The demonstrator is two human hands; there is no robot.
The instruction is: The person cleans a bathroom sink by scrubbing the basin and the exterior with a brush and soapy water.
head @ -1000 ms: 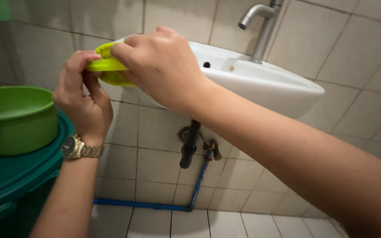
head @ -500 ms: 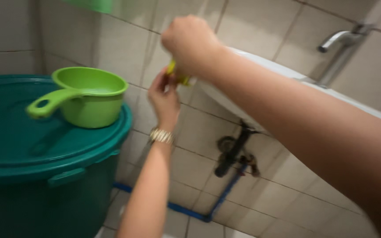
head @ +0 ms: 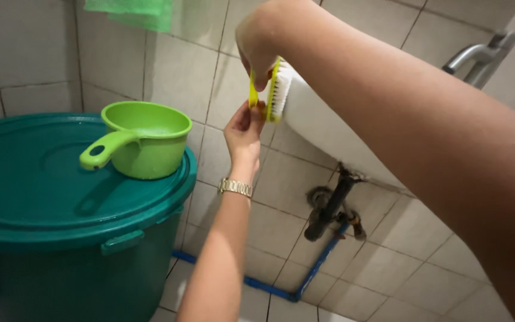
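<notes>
The head view showed a bathroom corner with pale tiled walls (head: pixel 43 59) and a tiled floor (head: pixel 353 298). A white sink (head: pixel 323 128) hung from the wall, with a metal tap (head: pixel 478 56) above it and a dark drain pipe (head: pixel 332 206) below; a blue pipe (head: pixel 305 277) ran along the foot of the wall. At the left stood a teal bin (head: pixel 61 262) with its lid (head: pixel 25 179) on, and a green dipper (head: pixel 144 140) sat on the lid with its handle toward the camera. A green cloth (head: pixel 135 11) hung at the top edge.

A yellow brush (head: pixel 269 89) with white bristles was held upright just beside the sink's rim, bristles facing the sink. The right hand (head: pixel 260 42) reached in from above, fingers curled and clamped on the brush's top end. The left hand (head: pixel 244 134), a metal watch (head: pixel 235 188) at its wrist, came up from below, its fingertips pinching the brush's lower end. The brush lay between the two hands, well apart from the dipper.
</notes>
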